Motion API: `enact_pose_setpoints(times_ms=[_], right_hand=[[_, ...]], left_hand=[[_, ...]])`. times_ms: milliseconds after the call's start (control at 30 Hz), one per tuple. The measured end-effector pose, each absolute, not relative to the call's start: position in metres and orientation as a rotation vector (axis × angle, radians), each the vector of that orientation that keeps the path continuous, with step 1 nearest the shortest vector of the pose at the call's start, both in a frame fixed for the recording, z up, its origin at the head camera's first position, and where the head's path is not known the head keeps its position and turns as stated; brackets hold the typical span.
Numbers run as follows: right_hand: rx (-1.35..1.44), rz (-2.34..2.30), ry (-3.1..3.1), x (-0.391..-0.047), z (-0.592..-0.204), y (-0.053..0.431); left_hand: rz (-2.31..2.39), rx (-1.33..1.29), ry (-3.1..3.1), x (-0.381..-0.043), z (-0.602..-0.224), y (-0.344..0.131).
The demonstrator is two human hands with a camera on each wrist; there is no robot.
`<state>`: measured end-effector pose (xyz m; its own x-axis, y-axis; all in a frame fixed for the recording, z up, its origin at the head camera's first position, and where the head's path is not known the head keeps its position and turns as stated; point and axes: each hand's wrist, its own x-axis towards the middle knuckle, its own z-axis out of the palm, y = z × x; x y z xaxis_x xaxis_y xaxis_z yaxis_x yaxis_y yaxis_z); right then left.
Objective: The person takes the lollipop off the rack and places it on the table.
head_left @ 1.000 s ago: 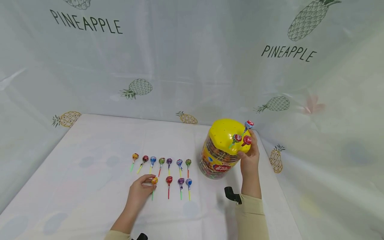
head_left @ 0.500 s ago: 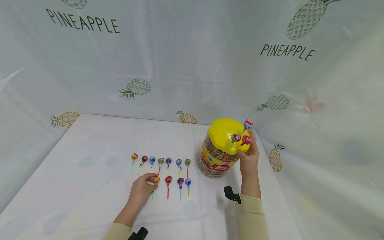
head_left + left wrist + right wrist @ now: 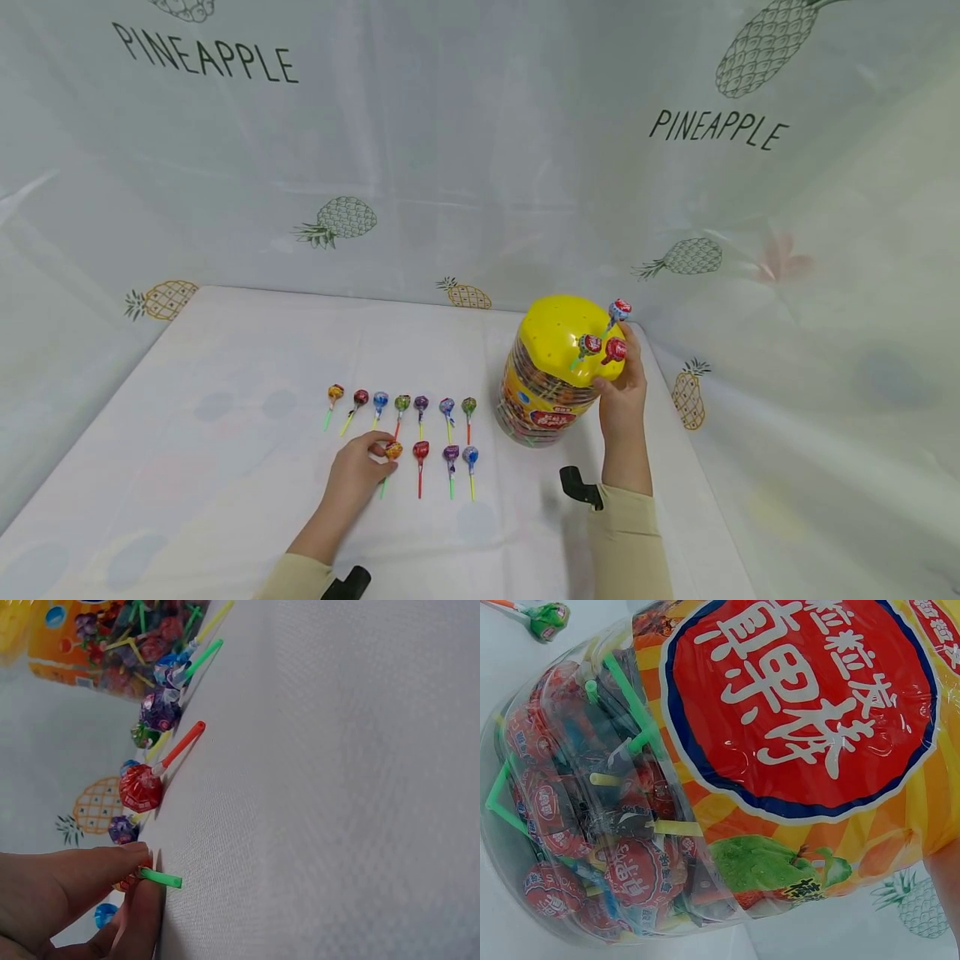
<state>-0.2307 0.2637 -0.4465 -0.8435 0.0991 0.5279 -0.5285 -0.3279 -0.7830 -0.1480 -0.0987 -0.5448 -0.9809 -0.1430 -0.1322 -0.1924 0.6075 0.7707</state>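
My left hand [image 3: 354, 477] pinches an orange-wrapped lollipop [image 3: 393, 450] between thumb and fingers, low over the white tabletop. Its green stick [image 3: 162, 878] points away from the fingertips in the left wrist view. Beside it in the front row lies a red lollipop [image 3: 421, 451], then a purple one [image 3: 451, 453] and a blue one [image 3: 470, 455]. My right hand [image 3: 626, 400] grips the edge of the yellow lid [image 3: 558, 329] on a big clear lollipop jar [image 3: 551, 396]. Three lollipops stick up from that lid near the hand, among them a red one [image 3: 615, 349].
Behind the front row, several more lollipops lie in a back row, from an orange one [image 3: 336, 392] to a green one [image 3: 468, 406] near the jar. A pineapple-print sheet [image 3: 450, 167] hangs behind and beside the white table [image 3: 225, 483].
My left hand has shifted slightly right with the orange lollipop, whose stick now leans more. The right hand keeps its grip on the jar's lid.
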Motion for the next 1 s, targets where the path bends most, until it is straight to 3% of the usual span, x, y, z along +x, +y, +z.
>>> enact_pose_setpoints(times_ms=[533,1000], right_hand=[[0.603,2.222,-1.492,-0.229,-0.447,0.263],[0.558,2.215,-1.507,-0.229,-0.446,0.264]], left_hand=[[1.295,-0.264,2.826,-0.141,-0.524,-0.111],[1.55,0.014,2.949,-0.176,-0.425,-0.1]])
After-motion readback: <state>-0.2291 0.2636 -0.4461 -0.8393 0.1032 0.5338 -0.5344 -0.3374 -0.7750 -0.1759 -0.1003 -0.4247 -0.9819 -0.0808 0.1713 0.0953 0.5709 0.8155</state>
